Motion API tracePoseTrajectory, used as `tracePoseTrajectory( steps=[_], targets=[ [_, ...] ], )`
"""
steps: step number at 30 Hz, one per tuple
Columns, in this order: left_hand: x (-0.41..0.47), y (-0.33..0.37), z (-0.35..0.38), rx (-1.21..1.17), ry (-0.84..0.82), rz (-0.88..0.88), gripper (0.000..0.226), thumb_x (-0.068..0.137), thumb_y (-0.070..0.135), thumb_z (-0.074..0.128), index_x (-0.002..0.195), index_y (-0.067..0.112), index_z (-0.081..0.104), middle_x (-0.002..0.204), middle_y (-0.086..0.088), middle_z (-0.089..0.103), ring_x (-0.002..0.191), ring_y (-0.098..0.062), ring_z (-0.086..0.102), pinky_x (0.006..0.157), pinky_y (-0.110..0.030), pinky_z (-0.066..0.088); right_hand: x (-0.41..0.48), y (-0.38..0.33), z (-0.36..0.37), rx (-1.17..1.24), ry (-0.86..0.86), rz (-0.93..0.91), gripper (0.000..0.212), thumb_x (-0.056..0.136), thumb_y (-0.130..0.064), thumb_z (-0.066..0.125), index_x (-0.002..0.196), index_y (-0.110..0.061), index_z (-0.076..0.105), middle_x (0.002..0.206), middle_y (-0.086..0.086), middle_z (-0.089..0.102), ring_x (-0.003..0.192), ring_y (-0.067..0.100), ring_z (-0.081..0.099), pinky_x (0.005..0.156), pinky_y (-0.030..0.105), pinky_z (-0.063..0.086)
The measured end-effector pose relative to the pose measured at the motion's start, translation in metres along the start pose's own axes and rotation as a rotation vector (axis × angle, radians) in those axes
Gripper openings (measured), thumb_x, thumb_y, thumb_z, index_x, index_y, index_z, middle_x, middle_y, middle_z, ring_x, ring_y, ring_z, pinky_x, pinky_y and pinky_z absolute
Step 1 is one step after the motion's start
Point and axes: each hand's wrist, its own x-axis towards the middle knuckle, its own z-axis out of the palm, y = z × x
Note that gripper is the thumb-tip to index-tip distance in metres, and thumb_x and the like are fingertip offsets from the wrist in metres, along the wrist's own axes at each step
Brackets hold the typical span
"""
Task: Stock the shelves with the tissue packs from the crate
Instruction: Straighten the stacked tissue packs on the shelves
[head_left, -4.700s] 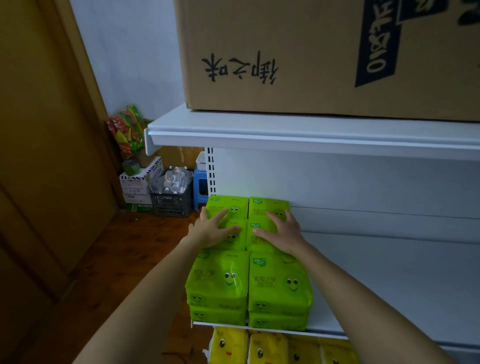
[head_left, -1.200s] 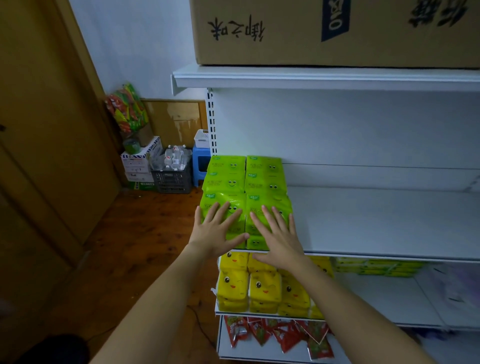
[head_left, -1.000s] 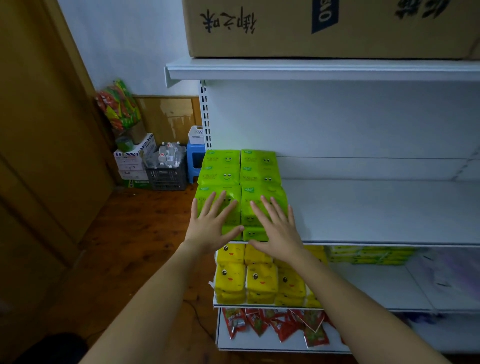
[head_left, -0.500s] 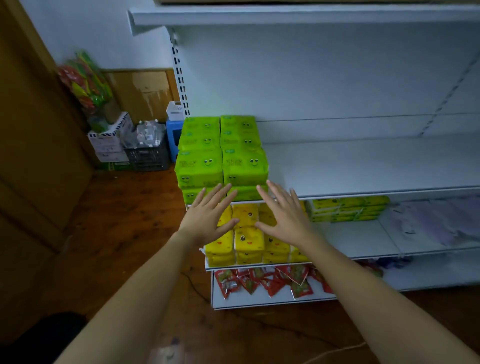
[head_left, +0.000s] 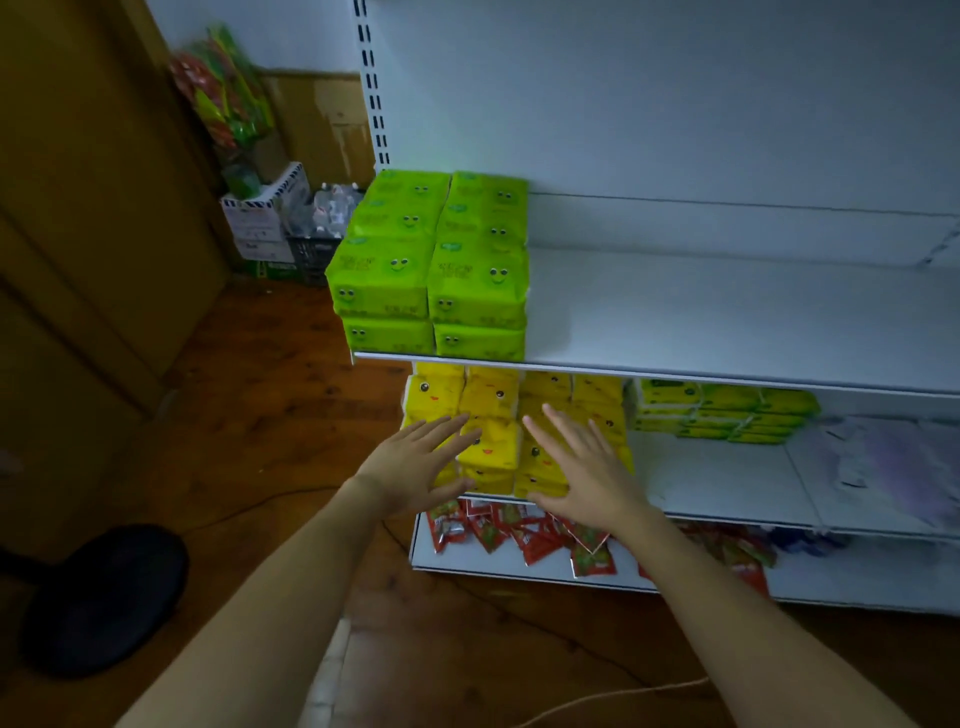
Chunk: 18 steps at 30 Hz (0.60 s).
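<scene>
A white sheet-metal shelving unit (head_left: 727, 312) with smooth flat boards and a slotted upright fills the right side; three boards show. Below and to the left lies a reddish wooden plank floor (head_left: 270, 395), glossy and knotted, and on it near left sits one black round disc-shaped object (head_left: 104, 597).

The green tissue packs (head_left: 431, 265), soft plastic-wrapped bricks printed with cartoon faces, sit at the left end of the upper board: two columns side by side, two layers high at the near face, three rows back to the rear panel. On the middle board beneath them the yellow tissue packs (head_left: 491, 410), the same pillowy shape, are piled less evenly; their number cannot be told.

The left hand (head_left: 415, 467) and right hand (head_left: 587, 467) hover before the yellow packs, both released, fingers straight and spread, grasping nothing; whether they touch the packs cannot be told.

Crinkly red foil sachets (head_left: 524, 535) lie scattered on the lowest board.
</scene>
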Motion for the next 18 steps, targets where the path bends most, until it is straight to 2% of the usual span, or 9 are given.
tracePoseTrajectory(
  steps=[2,4,6,8,11,14,18],
  targets=[
    [0.004,0.002,0.013,-0.063,-0.084,-0.034,0.11,0.063,0.081,-0.022,0.149,0.026,0.018,0.157,-0.003,0.015,0.143,-0.023,0.022,0.115,-0.037,0.02,0.001,0.009,0.012,0.027,-0.059,0.008,0.096,0.084,-0.059,0.051,0.143,-0.028,-0.018,0.156,0.0,-0.016,0.145,0.019,-0.004,0.114,0.037,-0.008],
    [0.011,0.002,0.027,-0.08,-0.154,-0.076,0.117,0.053,0.082,-0.029,0.15,0.029,0.009,0.159,0.001,0.003,0.146,-0.02,0.012,0.117,-0.034,0.013,0.003,0.016,0.028,0.058,-0.12,0.022,0.096,0.083,-0.06,0.052,0.145,-0.028,-0.014,0.156,0.001,-0.018,0.145,0.021,-0.005,0.116,0.04,-0.003],
    [0.026,0.0,0.053,-0.075,-0.183,-0.134,0.109,0.06,0.084,-0.023,0.15,0.03,0.004,0.159,0.001,-0.002,0.146,-0.02,0.008,0.117,-0.034,0.011,0.01,0.028,0.047,0.097,-0.166,0.063,0.097,0.082,-0.06,0.054,0.146,-0.029,-0.013,0.155,0.001,-0.02,0.145,0.023,-0.005,0.116,0.04,0.002],
    [0.037,-0.004,0.085,-0.077,-0.18,-0.224,0.097,0.065,0.075,-0.013,0.15,0.031,-0.001,0.159,0.001,-0.007,0.146,-0.021,0.003,0.117,-0.035,0.008,0.026,0.041,0.072,0.149,-0.157,0.118,0.1,0.08,-0.06,0.058,0.145,-0.033,-0.013,0.155,0.0,-0.021,0.144,0.027,-0.001,0.116,0.04,0.009],
    [0.047,-0.017,0.138,-0.095,-0.167,-0.311,0.095,0.068,0.079,-0.016,0.149,0.032,-0.006,0.158,0.0,-0.012,0.146,-0.021,-0.007,0.117,-0.038,0.0,0.053,0.05,0.114,0.279,-0.142,0.184,0.102,0.076,-0.06,0.062,0.144,-0.04,-0.011,0.155,-0.002,-0.021,0.144,0.029,0.009,0.114,0.044,0.021],
    [0.063,-0.046,0.184,-0.125,-0.087,-0.415,0.118,0.042,0.081,-0.038,0.148,0.036,-0.009,0.158,-0.001,-0.015,0.145,-0.024,-0.013,0.117,-0.043,-0.004,0.084,0.053,0.156,0.397,-0.095,0.225,0.101,0.075,-0.056,0.065,0.145,-0.04,-0.007,0.155,0.0,-0.019,0.143,0.028,0.015,0.11,0.044,0.03],
    [0.09,-0.091,0.216,-0.151,-0.008,-0.545,0.119,0.035,0.086,-0.035,0.144,0.045,-0.011,0.157,-0.002,-0.019,0.145,-0.028,-0.014,0.115,-0.05,-0.004,0.131,0.059,0.2,0.468,0.011,0.196,0.103,0.073,-0.055,0.069,0.145,-0.042,-0.003,0.155,-0.001,-0.017,0.144,0.024,0.01,0.109,0.038,0.029]
  ],
)
